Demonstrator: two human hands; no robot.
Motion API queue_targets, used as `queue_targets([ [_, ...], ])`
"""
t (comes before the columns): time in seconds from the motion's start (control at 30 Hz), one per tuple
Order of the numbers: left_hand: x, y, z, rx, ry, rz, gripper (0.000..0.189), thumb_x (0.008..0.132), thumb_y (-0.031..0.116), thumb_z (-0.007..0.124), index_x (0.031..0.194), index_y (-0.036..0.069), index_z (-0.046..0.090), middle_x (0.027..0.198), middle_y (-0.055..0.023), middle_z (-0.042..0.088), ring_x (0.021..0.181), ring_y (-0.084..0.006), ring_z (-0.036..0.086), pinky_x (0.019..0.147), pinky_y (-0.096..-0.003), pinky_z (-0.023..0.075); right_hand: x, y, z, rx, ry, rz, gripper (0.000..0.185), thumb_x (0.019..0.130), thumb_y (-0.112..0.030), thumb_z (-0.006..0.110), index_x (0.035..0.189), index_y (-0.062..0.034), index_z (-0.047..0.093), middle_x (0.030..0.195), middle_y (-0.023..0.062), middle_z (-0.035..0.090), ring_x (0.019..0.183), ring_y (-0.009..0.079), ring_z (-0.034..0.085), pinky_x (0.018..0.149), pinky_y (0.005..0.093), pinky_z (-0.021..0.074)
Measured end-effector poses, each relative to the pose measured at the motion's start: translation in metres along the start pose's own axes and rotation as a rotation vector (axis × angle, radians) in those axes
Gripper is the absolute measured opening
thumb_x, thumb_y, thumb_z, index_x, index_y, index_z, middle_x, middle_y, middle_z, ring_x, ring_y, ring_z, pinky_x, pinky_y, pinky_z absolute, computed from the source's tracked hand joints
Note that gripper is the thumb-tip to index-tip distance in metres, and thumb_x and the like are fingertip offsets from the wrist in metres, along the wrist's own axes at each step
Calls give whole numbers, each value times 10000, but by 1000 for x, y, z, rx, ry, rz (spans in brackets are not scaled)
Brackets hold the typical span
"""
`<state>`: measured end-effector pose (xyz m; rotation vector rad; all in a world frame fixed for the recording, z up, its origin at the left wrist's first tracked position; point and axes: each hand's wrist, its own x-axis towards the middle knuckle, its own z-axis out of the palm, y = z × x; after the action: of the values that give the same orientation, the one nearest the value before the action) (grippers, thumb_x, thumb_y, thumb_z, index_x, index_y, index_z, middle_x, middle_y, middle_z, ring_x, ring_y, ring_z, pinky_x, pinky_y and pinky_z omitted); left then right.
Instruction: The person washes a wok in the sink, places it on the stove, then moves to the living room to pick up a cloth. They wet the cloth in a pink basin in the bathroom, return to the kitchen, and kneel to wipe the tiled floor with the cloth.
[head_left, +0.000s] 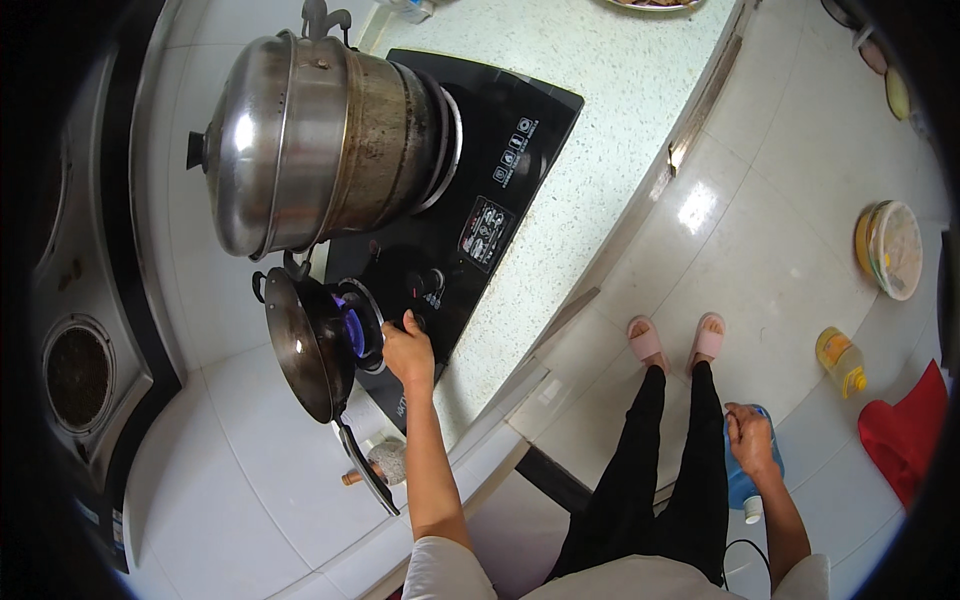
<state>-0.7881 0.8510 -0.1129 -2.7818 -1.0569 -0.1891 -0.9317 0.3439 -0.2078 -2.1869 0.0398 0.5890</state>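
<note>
My left hand (409, 356) is at the front of a black glass gas stove (517, 97), its fingers around a control knob (418, 322) that they mostly hide. Beside it, blue flame (352, 326) burns on the near burner under a dark wok (304, 337). The wok's long handle (364, 465) points toward me, past the stove's edge. On the other burner stands a large lidded steel steamer pot (307, 142), its lower side stained brown. My right hand (750, 435) hangs low at my side with fingers curled and nothing visible in it. Behind it is a bottle of blue liquid (742, 484).
A speckled countertop (525, 322) borders the stove; a plate of food (656, 4) sits at its far end. A range hood (112, 382) is on the left. On the right are a lidded tub (889, 247), a yellow-capped oil bottle (840, 360) and a red cloth-like item (904, 435).
</note>
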Motion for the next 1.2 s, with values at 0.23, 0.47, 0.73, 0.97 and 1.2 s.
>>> queue_targets([
  [0.23,2,2,-2,11,-4,-48,519,908,410,517,926,-108,542,833,-310,629,793,-458,623,721,-483,495,-5,5,4,0,-21,31,168,833,-4,549,983,29,618,878,229,625,771,392,612,692,411,501],
  [0.47,6,6,-3,47,-25,-104,571,902,449,503,897,-121,550,830,-322,625,791,-454,630,721,-484,509,-6,-2,2,-15,-28,49,169,834,-9,549,986,25,614,887,223,629,804,396,609,720,416,500],
  [0.73,5,4,-6,37,-51,-138,575,897,460,501,905,-113,554,854,-310,632,819,-448,631,746,-476,508,-8,-7,0,-21,-14,38,160,839,-27,544,976,17,615,888,215,632,807,388,611,718,419,499],
  [0.97,14,-2,10,114,-41,-118,580,899,482,484,916,-92,570,889,-300,635,834,-429,638,733,-478,509,-15,-18,-6,-4,34,34,174,834,-37,543,982,7,622,904,222,635,822,401,611,735,427,502],
  [1.2,-5,-16,-22,-46,-240,-205,732,891,566,452,1172,-109,437,1045,-326,588,935,-475,584,782,-518,467,-25,-31,-16,-117,98,-69,221,847,-154,554,1018,-40,636,918,205,644,813,380,619,724,441,507],
])
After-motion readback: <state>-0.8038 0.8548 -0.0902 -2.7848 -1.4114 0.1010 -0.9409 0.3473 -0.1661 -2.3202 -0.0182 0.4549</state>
